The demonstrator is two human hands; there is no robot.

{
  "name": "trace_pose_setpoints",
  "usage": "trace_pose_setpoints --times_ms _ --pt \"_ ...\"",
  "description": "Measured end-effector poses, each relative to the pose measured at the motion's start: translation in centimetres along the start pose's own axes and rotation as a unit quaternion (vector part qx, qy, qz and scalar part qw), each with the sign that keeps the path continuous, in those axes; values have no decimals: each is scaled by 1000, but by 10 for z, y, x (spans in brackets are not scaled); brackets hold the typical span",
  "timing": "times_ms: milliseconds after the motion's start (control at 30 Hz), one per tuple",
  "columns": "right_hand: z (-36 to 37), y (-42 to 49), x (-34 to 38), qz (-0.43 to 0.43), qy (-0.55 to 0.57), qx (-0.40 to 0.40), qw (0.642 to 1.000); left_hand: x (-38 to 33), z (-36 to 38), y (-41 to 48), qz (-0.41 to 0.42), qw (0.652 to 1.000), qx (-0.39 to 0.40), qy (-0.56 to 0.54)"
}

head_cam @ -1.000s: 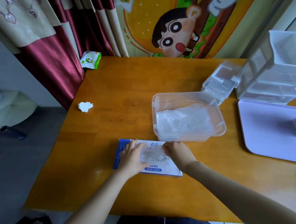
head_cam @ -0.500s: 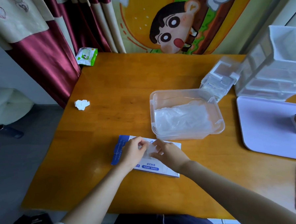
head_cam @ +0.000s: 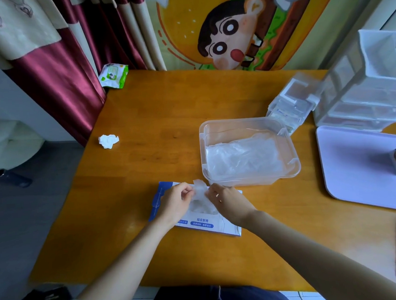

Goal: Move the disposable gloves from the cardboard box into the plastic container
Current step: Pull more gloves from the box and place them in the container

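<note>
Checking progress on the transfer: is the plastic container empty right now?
No, a heap of clear gloves already lies inside the plastic container.

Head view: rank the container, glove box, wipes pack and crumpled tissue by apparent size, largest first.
1. Container
2. Glove box, close behind; partly covered, so this pair is unsure
3. Wipes pack
4. Tissue
</note>
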State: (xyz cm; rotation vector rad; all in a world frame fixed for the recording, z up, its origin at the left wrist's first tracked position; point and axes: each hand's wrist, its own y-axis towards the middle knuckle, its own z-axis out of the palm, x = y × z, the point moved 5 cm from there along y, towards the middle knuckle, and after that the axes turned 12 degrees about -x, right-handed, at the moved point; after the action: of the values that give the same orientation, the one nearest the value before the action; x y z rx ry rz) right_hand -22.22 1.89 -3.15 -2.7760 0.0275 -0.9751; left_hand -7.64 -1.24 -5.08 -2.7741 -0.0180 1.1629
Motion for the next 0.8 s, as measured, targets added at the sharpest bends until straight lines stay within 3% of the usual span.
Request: trace_pose_setpoints --times_ms 167,300,400,500,667,800 --pt "0 2 1 -5 -24 -20 1000 0 -5 -4 7 1000 -19 -10" --pt "-3 6 -10 21 -17 -50 998 14 -7 -12 44 996 15 74" --pt "-5 4 -15 44 -5 -51 998 18 -9 -18 133 977 39 164" --pt "-4 2 -12 50 -3 -42 998 12 -6 -24 189 964 63 177" --pt "-4 0 -2 23 -50 -35 998 11 6 -37 197 920 183 287" --pt "-12 -3 15 -4 -65 -58 996 14 12 -39 207 900 188 334"
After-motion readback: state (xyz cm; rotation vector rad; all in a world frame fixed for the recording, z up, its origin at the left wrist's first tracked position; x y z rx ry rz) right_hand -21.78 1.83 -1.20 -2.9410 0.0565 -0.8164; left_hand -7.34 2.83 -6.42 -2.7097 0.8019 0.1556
